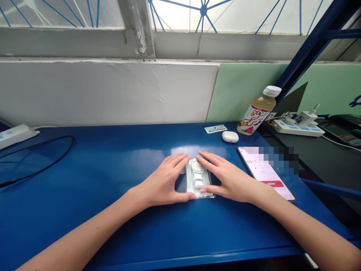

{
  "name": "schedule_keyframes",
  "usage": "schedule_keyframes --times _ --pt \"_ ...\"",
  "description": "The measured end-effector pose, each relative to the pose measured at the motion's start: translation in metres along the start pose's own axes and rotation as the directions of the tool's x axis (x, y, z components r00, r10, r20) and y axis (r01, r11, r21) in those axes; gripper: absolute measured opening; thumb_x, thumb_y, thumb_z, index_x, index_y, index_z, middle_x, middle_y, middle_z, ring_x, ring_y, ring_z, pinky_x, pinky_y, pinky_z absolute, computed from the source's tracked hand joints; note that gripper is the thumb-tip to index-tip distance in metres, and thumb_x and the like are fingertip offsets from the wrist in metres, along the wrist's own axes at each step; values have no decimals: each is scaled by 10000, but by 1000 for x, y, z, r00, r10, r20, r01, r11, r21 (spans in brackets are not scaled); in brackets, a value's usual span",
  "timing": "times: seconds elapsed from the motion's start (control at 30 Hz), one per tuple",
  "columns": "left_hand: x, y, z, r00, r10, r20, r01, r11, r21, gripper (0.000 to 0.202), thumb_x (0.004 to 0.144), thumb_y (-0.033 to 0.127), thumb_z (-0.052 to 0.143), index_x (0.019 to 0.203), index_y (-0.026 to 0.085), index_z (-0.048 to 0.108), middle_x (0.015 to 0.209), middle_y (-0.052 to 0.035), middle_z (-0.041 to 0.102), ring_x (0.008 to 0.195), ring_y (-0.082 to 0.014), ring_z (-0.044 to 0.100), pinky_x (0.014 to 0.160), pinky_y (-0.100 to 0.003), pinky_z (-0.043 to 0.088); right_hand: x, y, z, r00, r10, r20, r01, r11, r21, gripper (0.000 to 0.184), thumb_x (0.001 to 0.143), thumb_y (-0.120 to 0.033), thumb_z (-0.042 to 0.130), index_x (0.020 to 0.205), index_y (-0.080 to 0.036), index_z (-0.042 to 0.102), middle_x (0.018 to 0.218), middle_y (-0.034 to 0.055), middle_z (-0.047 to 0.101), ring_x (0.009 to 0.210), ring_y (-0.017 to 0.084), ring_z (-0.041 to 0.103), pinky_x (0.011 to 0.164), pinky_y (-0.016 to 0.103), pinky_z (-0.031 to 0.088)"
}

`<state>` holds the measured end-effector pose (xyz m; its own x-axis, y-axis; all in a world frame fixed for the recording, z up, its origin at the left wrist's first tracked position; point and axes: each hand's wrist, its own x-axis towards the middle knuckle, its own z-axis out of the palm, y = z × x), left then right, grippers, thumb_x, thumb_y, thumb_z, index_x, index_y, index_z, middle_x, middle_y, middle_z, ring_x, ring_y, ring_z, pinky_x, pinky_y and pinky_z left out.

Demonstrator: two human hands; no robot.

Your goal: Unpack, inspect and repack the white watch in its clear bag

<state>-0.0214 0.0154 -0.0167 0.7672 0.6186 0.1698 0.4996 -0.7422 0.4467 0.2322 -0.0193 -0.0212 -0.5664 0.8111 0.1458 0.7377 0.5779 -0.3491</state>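
In the head view, a watch (197,166) in a clear plastic bag (191,184) lies flat on the blue desk (169,241), nearer the right edge than the left, its dial toward the far edge and its strap toward the near edge. The left hand (166,180) rests along the bag's left side, thumb at the bag's near edge, fingers reaching toward its far end. The right hand (228,178) mirrors it on the other side, thumb over the near right corner of the bag. On both hands the thumb is spread well away from the fingers; how firmly the fingertips press cannot be told.

A phone (265,175) with a lit screen lies by the desk's right edge, partly behind the right forearm. Toward the far right corner are a small white case (230,136), a card (216,129) just beside it, and a drink bottle (256,114) with a white cap. At the far left corner sits a power strip (14,136), with a black cable (11,183) curving near the left edge.
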Motion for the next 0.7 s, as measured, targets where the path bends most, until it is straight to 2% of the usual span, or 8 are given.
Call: schedule_keyframes --times 0.07,0.17,0.27,0.5,0.7 --pt "1 -2 0 1000 -25 5 25 1000 2 916 761 553 733 1500 180 340 1510 -194 411 1405 -388 353 1119 -548 335 0 0 0 1000 12 2 -12 1000 -22 872 870 -596 578 1558 -174 248 1580 182 313 1442 359 318 1129 546 370" --pt "1 -3 -2 999 -42 22 42 999 6 913 763 549 728 1500 173 343 1520 -186 402 1415 -386 336 1129 -541 325 -2 2 -4 998 16 65 -15 1000 -20 996 816 -676 590 1564 -135 215 1591 191 278 1449 362 298 1142 535 356" --pt "1 -2 -6 997 -61 41 61 998 5 914 773 565 718 1513 202 323 1544 -161 377 1431 -380 312 1141 -541 304 -3 6 -8 995 36 90 -36 999 6 1075 752 -711 637 1566 -152 214 1597 178 272 1456 375 274 1147 541 346" --pt "0 -2 -7 993 -67 98 64 997 34 1010 755 693 675 1543 220 255 1577 -150 322 1459 -370 260 1167 -521 259 -3 9 -4 990 111 84 -122 982 144 1101 680 -665 737 1556 -198 261 1581 172 316 1449 391 280 1139 575 339" --pt "0 -1 -5 992 -80 92 79 997 18 1004 764 682 674 1546 220 246 1580 -148 316 1459 -361 266 1185 -523 219 -2 8 -6 987 131 98 -145 977 154 1099 671 -666 744 1549 -191 283 1570 179 338 1444 391 293 1136 574 340"
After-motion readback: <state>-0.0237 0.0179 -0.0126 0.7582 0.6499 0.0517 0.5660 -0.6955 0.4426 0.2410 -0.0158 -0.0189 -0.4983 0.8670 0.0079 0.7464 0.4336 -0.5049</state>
